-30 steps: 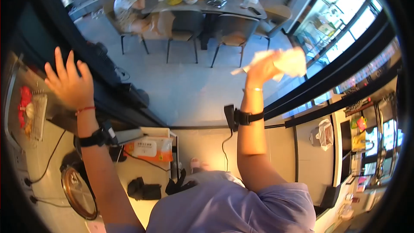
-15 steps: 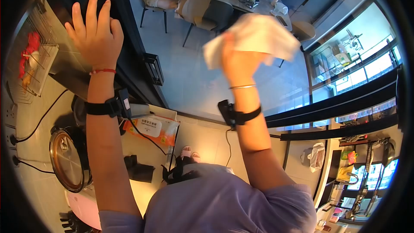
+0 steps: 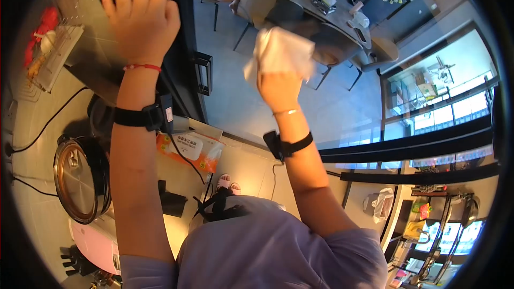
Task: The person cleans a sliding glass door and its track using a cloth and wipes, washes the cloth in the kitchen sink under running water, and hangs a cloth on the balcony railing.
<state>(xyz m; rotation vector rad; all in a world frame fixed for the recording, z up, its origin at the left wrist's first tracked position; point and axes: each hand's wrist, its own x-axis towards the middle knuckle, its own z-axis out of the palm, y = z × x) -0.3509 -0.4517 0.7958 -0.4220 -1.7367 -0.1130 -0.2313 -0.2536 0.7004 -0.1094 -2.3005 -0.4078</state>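
White cloth (image 3: 286, 51) spreads from your right hand (image 3: 278, 88), which grips it; your left hand (image 3: 143, 32) is splayed beside the black door frame (image 3: 185, 48), contact unclear.

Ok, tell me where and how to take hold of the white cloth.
The white cloth is probably best pinched by its free upper edge, coming from the top of the view, opposite the right hand: that hand grips the lower part, while the rest spreads out thin and loose beyond it. Blur hides the exact corners.
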